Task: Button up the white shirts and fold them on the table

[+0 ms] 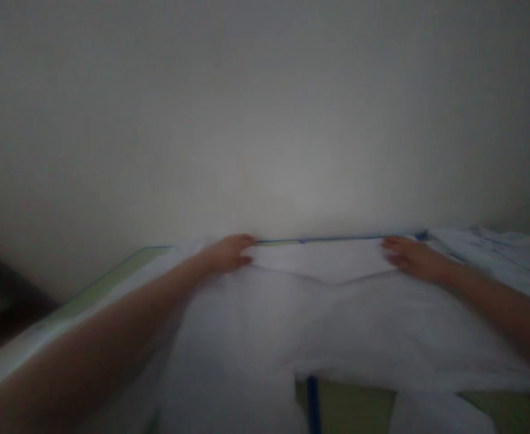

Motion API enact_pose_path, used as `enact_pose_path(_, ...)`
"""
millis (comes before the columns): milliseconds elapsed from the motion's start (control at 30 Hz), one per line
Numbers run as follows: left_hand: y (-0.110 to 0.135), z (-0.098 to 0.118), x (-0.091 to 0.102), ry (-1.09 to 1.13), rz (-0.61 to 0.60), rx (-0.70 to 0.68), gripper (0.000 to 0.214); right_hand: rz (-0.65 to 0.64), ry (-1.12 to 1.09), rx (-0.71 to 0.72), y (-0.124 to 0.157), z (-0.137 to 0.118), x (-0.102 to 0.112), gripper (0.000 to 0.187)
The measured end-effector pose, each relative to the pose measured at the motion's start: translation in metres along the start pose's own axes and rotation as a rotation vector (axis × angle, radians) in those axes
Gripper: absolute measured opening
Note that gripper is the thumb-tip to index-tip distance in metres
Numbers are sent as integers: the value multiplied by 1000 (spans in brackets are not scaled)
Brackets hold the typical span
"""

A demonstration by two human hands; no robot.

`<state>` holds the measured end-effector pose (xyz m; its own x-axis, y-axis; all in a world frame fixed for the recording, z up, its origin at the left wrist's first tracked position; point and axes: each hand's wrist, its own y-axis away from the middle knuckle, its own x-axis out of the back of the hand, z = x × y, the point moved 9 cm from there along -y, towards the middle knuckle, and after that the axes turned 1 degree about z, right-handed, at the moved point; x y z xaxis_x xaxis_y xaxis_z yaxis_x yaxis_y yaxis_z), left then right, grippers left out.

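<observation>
A white garment [359, 325] is spread out in front of me, its far edge running between my two hands. My left hand [234, 253] is closed on the left end of that edge, thumb and fingers pinching the cloth. At the other end, my right hand [407, 256] pinches the same edge. The stretch of cloth between them looks taut, with a fold line sagging slightly below it. Blur hides the fingertips and whether the piece is a shirt or trousers.
Beneath the cloth is a green surface [355, 407] with blue edging, set against a pale wall [265, 108]. More white cloth [509, 253] lies at the right. A dark brown object [11, 295] stands at the far left.
</observation>
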<state>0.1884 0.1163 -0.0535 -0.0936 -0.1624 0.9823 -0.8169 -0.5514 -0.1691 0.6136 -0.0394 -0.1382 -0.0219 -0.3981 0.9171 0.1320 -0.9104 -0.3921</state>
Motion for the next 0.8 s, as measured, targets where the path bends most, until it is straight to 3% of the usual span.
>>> enact_pose_path(67,35,58,-10,165,-195,-143,61,-44,-77,54,33,-29,8,56)
enact_pose_path(133,82,102,-9,323,-328,-194,71,-107,-130,107,74,-58,19,60)
enact_pose_path(200,132,137,-3,424,-433,-289,88,-186,-168,154,115,-83,32,63)
enact_pose_path(267,174,155,3,462,-451,-340,102,-266,-188,178,153,-98,42,66)
enact_pose_path(367,214,156,-1,436,-404,-311,102,-319,-170,132,193,-92,48,70)
enact_pose_path(467,232,145,-15,385,-307,-245,78,-239,-95,26,212,-62,48,60)
enact_pose_path(567,242,141,-26,347,-211,-261,61,-140,-20,-20,220,-36,50,45)
enact_pose_path(667,251,147,-36,286,-169,-345,55,-111,6,-19,222,-26,54,41)
enact_pose_path(800,254,132,-19,354,54,-304,45,-113,83,-19,220,-26,63,42)
